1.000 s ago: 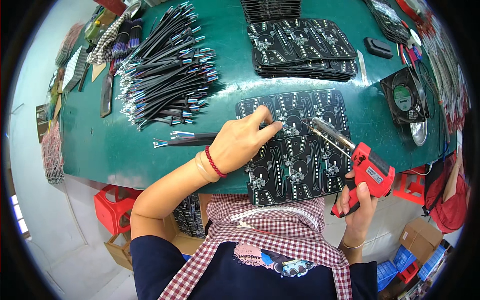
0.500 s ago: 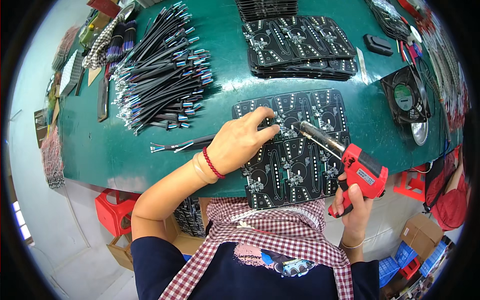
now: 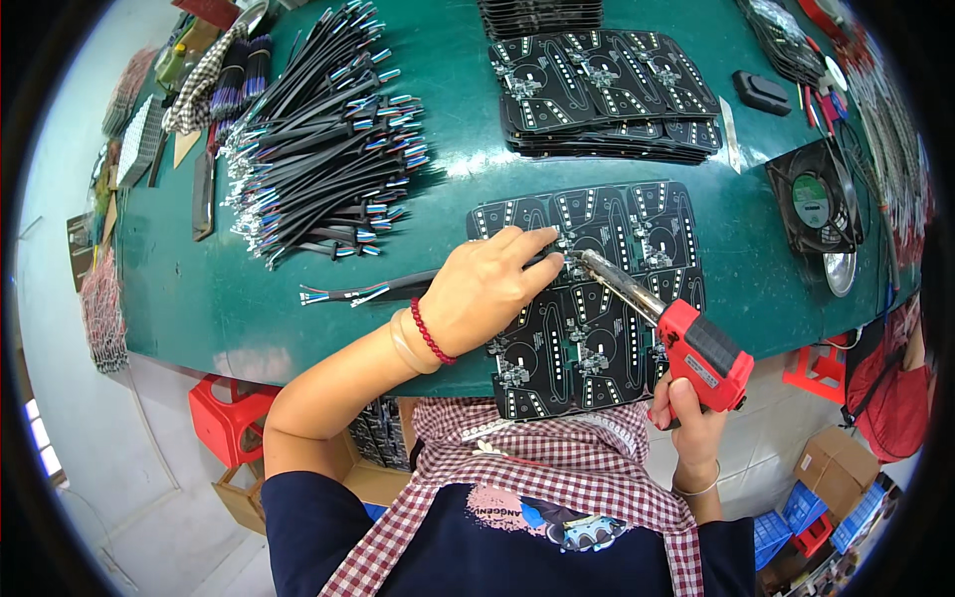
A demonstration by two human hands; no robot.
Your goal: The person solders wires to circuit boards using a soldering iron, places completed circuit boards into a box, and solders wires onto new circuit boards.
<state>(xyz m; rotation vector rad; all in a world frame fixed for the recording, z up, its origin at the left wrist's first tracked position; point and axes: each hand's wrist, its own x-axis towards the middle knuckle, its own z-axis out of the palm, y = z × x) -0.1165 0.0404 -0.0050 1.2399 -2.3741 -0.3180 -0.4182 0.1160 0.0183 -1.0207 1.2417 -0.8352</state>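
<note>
A panel of black circuit boards lies flat at the table's near edge. Over its left half, my left hand has its thumb and fingers closed on a black-sheathed cable. The cable's free end, with coloured wires, points left across the table; the held end is hidden under my fingers. In my right hand is a red soldering gun, gripped by its handle. Its metal tip reaches the board just beside my left fingertips. Whether the tip touches a wire is too small to tell.
A large pile of black cables covers the table's left part. More circuit board panels are stacked at the far side. To the right stand a black fan and a small black box. A red stool is below left.
The soldering gun has moved left and its tip has come closer to my left fingertips. My left hand has shifted slightly right, still on the cable.
</note>
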